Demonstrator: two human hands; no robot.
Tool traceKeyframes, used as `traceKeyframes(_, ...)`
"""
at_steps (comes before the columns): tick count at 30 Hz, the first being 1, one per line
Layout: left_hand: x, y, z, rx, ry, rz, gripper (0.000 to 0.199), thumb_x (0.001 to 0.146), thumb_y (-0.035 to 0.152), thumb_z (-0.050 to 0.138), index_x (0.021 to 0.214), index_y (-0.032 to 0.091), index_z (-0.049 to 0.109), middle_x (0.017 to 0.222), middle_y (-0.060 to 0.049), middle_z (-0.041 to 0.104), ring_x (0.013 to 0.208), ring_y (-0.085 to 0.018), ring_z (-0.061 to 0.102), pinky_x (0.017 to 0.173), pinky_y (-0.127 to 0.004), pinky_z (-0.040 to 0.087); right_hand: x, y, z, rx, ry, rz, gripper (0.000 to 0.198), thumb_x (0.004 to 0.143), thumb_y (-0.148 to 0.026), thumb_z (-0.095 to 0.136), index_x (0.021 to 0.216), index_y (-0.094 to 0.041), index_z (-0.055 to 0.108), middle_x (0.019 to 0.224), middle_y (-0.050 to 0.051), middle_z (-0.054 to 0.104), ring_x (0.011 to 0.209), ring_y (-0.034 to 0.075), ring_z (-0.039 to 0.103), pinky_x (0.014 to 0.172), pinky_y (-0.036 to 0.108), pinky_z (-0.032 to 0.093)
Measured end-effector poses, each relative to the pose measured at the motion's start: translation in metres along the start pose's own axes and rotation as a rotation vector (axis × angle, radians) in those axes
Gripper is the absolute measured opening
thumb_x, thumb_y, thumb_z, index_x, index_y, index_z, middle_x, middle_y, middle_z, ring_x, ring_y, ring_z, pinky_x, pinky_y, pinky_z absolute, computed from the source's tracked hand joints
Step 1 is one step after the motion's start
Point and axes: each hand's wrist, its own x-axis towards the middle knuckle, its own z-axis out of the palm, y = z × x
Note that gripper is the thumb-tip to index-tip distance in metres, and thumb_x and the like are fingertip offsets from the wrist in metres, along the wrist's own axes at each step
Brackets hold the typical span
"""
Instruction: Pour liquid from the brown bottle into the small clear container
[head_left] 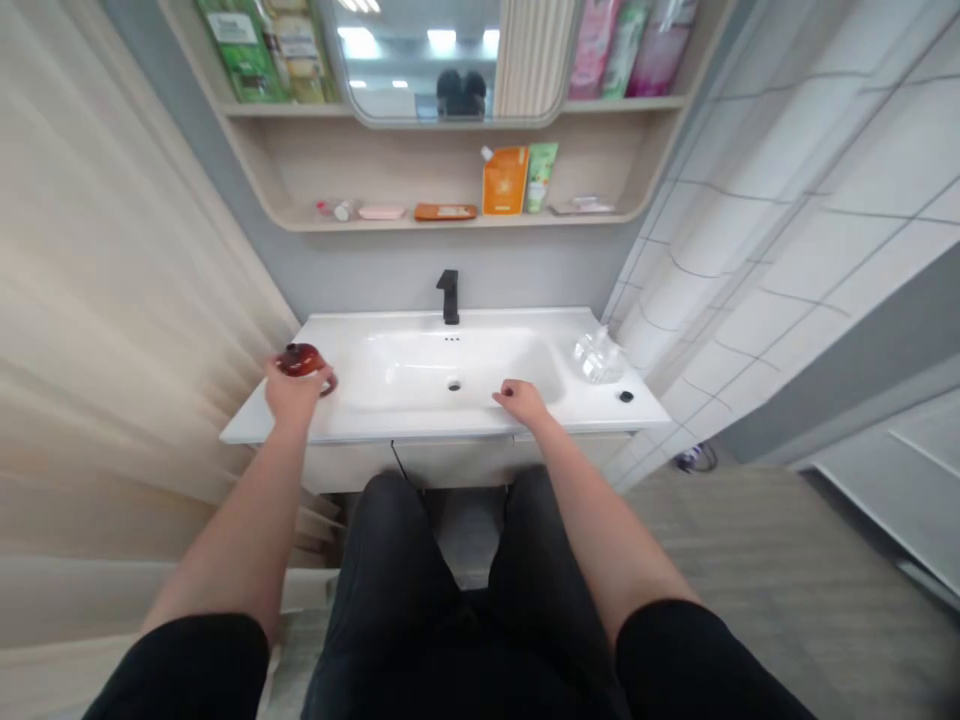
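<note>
My left hand is closed round a reddish-brown translucent bottle with a dark top, at the left end of the white washbasin counter. Whether the bottle rests on the counter or is lifted, I cannot tell. Over the front right rim of the sink is my right hand, fingers curled in; a small dark spot shows at them, too small to name. On the counter to its right are clear glass-like bottles and a small round black cap.
A black faucet stands behind the sink. Above it, a shelf holds an orange pouch, a green tube and small items, beneath a mirror. Curtains hang left and right.
</note>
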Motion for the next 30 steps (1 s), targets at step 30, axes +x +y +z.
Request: traceKeyframes(30, -0.114, 0.068, 0.14, -0.172, -0.48, 0.144, 0.079, 0.079, 0.034, 0.098, 0.144, 0.025, 0.055, 0.14, -0.015, 0.078, 0.132, -0.034, 0.076, 0.115, -0.046, 0.056, -0.062, 0.123, -0.148, -0.077, 0.425, 0.341, 0.037, 0.084, -0.052, 0.086, 0.077, -0.027, 0.061, 0.083, 0.018, 0.073, 0.103, 0.041, 0.074, 0.091, 0.052, 0.057)
